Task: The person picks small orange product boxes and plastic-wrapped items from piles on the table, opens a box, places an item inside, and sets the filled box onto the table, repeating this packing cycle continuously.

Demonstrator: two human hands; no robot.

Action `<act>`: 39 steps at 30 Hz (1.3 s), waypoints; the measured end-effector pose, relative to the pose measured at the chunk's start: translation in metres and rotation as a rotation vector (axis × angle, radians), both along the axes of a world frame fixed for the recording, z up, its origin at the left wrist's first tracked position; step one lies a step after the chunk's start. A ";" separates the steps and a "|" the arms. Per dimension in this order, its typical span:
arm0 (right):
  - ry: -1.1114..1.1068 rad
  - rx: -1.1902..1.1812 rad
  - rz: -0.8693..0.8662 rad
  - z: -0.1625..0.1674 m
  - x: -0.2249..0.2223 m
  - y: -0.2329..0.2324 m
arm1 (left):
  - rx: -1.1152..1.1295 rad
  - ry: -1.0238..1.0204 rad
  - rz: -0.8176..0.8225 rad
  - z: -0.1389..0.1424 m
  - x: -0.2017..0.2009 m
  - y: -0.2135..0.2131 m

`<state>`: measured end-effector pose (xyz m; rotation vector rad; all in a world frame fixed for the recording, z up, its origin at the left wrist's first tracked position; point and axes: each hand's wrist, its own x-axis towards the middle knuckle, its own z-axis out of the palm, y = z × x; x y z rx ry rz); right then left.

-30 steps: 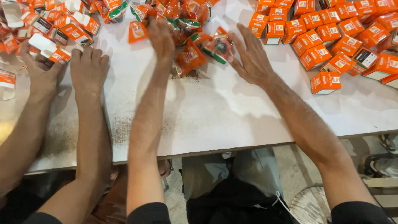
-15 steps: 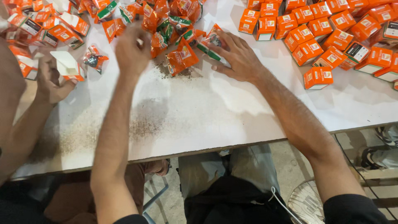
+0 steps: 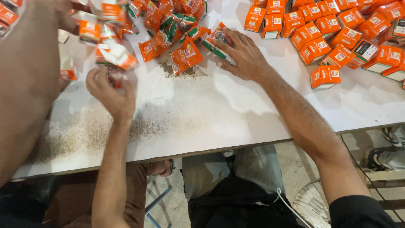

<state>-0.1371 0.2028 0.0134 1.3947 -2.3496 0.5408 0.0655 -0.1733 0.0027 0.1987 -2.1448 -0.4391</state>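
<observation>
We're looking down at white table [image 3: 219, 118] w/ worn top, dark powdery dust spreading over left & centre. Light glaring off surface near middle, soft shadows falling twd front edge. Below edge we're seeing grey concrete floor [image 3: 295, 164], round wire fan guard [image 3: 312, 207] at lower right, blue metal stool leg [image 3: 158, 202] showing underneath.

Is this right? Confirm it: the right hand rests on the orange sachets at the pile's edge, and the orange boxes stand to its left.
Not quite. The head view shows the right hand on the orange sachets, but the orange boxes stand to its right, not left.
</observation>
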 end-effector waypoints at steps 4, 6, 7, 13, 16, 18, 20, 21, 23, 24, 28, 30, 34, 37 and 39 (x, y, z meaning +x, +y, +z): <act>0.004 -0.006 0.001 0.001 0.002 -0.001 | 0.309 -0.051 -0.175 0.010 0.006 0.005; 0.004 -0.007 -0.003 0.002 0.003 -0.001 | -0.051 -0.125 -0.124 0.011 0.001 0.020; 0.002 -0.017 -0.019 0.001 0.003 -0.001 | -0.232 -0.162 -0.100 0.012 -0.002 0.028; 0.027 -0.113 -0.100 0.001 0.012 0.001 | -0.134 -0.444 0.207 0.018 -0.056 0.051; -0.048 -0.223 -0.021 0.005 0.028 -0.002 | -0.050 -0.280 0.047 0.020 -0.061 0.065; -0.114 -0.359 0.153 0.004 0.043 -0.009 | 0.059 0.075 -0.274 0.014 -0.061 0.092; -0.585 -0.443 0.401 -0.001 0.061 -0.018 | 0.349 0.015 -0.720 0.007 -0.065 0.125; -0.820 -0.479 0.528 -0.004 0.066 -0.020 | 0.307 -0.050 -0.740 0.004 -0.066 0.138; -1.007 -0.465 0.426 -0.008 0.064 -0.019 | 0.218 -0.179 -0.782 0.002 -0.070 0.154; -1.094 -0.456 0.374 -0.010 0.059 -0.017 | 0.270 -0.129 -0.740 0.004 -0.072 0.153; -0.865 -0.507 0.365 -0.018 0.041 -0.008 | 0.144 -0.272 -0.443 0.015 -0.086 0.130; -0.607 -0.395 0.284 -0.021 0.039 -0.008 | -0.134 -0.350 -0.334 0.017 -0.097 0.121; -0.686 -0.396 0.231 -0.017 0.042 -0.007 | -0.374 -0.377 -0.360 0.015 -0.113 0.121; -0.612 -0.373 0.151 -0.006 0.039 -0.001 | -0.292 -0.373 -0.403 0.014 -0.105 0.120; -0.617 -0.402 0.200 0.001 0.037 0.002 | -0.155 -0.233 -0.437 0.014 -0.092 0.119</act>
